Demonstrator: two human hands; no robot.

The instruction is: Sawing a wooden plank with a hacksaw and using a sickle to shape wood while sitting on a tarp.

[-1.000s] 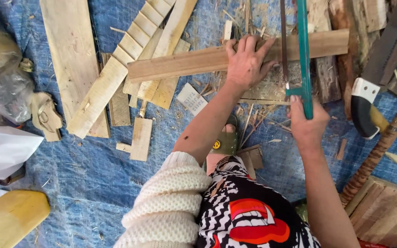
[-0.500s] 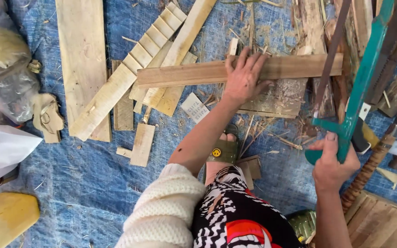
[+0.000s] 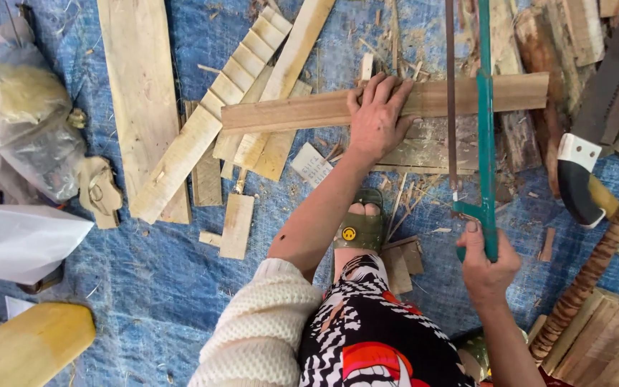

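Wooden strip (image 3: 309, 109) under left hand (image 3: 375, 122), green hacksaw (image 3: 484, 136), scrap boards (image 3: 202, 143) around

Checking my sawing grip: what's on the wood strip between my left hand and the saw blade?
In the head view, nothing: the wood strip is bare between the left hand and the saw blade; the right hand grips the green saw's handle.

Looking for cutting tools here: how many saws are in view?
2. A green saw in the right hand, its blade across the strip under the left hand; a handsaw lying far right. Scraps may hide others.
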